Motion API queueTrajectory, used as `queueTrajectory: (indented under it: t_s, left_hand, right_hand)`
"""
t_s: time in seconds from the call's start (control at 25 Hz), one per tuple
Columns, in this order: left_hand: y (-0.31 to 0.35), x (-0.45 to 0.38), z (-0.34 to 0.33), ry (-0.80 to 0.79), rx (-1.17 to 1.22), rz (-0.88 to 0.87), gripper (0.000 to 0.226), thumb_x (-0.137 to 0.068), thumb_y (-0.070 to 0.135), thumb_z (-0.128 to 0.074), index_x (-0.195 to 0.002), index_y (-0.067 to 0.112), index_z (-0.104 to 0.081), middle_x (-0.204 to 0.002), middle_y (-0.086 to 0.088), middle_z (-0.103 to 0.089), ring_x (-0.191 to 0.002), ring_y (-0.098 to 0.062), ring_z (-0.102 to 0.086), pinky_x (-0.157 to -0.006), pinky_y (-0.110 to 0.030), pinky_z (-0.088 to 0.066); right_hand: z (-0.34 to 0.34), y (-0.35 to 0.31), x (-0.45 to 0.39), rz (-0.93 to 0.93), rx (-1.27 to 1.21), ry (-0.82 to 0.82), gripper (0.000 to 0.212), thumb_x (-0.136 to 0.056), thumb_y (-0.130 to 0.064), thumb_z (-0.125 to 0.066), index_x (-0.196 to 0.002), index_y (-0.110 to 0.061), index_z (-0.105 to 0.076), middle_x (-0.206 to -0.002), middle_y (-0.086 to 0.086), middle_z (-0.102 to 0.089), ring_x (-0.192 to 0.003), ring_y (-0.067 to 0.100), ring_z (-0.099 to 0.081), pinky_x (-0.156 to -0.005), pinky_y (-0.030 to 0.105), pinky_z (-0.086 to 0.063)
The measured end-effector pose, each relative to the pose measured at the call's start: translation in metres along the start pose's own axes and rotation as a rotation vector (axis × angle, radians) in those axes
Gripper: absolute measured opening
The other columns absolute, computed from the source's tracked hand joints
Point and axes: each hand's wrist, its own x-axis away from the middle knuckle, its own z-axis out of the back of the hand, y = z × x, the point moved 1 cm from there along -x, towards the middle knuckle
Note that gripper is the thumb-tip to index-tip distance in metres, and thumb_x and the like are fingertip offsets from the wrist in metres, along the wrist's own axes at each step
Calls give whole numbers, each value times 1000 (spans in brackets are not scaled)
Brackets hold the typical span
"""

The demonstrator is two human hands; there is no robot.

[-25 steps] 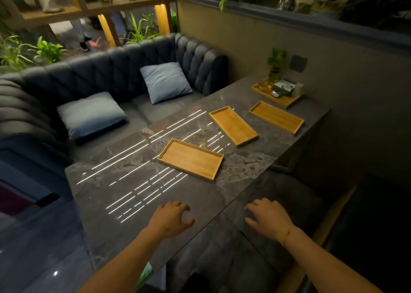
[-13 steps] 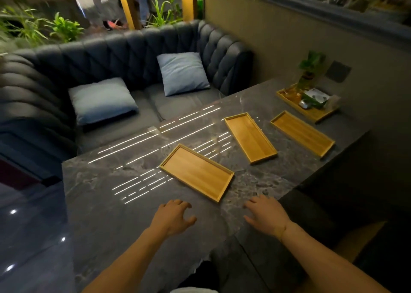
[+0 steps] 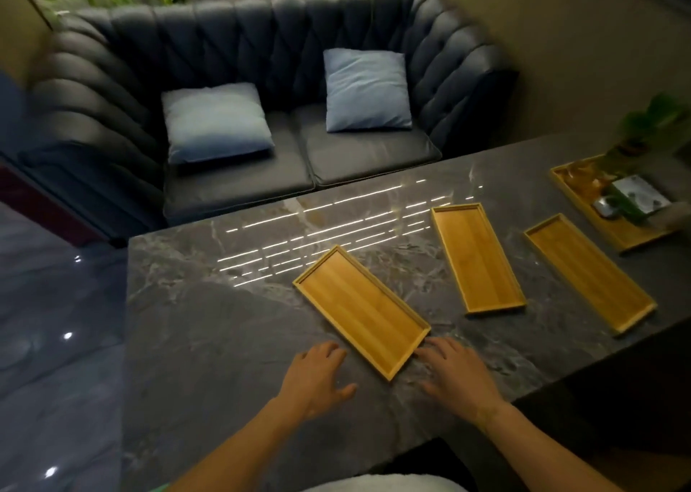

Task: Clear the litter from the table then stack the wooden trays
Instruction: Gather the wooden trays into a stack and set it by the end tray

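Observation:
Three empty wooden trays lie apart on the dark marble table (image 3: 209, 342): a near tray (image 3: 361, 310), a middle tray (image 3: 476, 258) and a right tray (image 3: 589, 271). A fourth wooden tray (image 3: 583, 196) at the far right holds a small plant, a white box and a small grey object. My left hand (image 3: 316, 377) hovers open just left of the near tray's front corner. My right hand (image 3: 454, 374) is open on the other side of that corner, its fingertips at the tray's short edge. Neither hand holds anything.
A dark tufted sofa (image 3: 239, 181) with two blue cushions (image 3: 215, 121) stands behind the table. A beige wall (image 3: 561, 61) runs along the right. The table's near right edge drops to a dark seat. Glossy floor lies at the left.
The view has swung left and moved closer over the table. Both hands have advanced from the table's near edge to either side of the near tray's front corner.

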Motion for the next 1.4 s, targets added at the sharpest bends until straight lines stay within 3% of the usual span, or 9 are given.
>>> queueTrajectory:
  t_s: [0.16,0.36,0.6,0.8,1.08,1.28,1.4]
  left_hand:
    - [14,-8,-16,24,19,4,79,-79,68,-45,-146,31,-25,-157,-1,-23,-144,-22,-23,-112,-44,-28]
    - [42,-25,-29,39,92,186,85,-80,70,-46,-150,33,-14,-163,-4,-1,-150,-28,-1,-119,-49,-16]
    - [81,-44,-48,28,145,426,95,-75,74,-48,-150,36,-3,-162,-4,16,-148,-30,17,-119,-54,-4]
    - [92,-52,-59,72,143,549,90,-75,71,-47,-149,36,-7,-163,-3,9,-148,-27,16,-119,-53,-4]
    - [77,-46,-54,45,104,491,88,-75,69,-48,-148,35,-11,-163,-2,7,-149,-25,15,-119,-55,-5]
    - [33,-31,-34,-26,69,374,89,-76,65,-52,-149,36,-9,-163,2,12,-149,-21,16,-120,-57,-4]
    - [-2,-19,-23,-56,10,307,91,-77,62,-55,-149,36,-7,-162,1,15,-149,-21,16,-120,-57,-3]
  right_hand:
    - [-4,13,-27,78,36,-53,69,-86,-57,-54,-146,-38,-24,-161,-3,-14,-149,25,-7,-115,46,-23]
    - [-2,35,-63,217,103,-72,78,-85,-51,-59,-149,-38,-16,-163,0,0,-150,27,3,-118,46,-15]
    - [4,58,-104,458,160,-103,75,-86,-49,-58,-147,-38,-18,-163,2,3,-149,29,0,-118,48,-15]
    - [1,66,-124,590,173,-130,63,-85,-53,-57,-140,-35,-31,-163,7,-9,-148,29,-15,-116,48,-23]
    - [-4,59,-113,548,152,-101,65,-81,-54,-63,-138,-32,-42,-160,10,-23,-143,30,-31,-110,48,-35]
    - [-10,24,-99,476,125,-85,66,-80,-54,-65,-139,-34,-44,-159,10,-25,-144,32,-29,-111,49,-33]
    - [-9,-5,-95,430,101,-61,66,-74,-51,-73,-134,-36,-52,-153,13,-37,-137,34,-41,-104,50,-42]
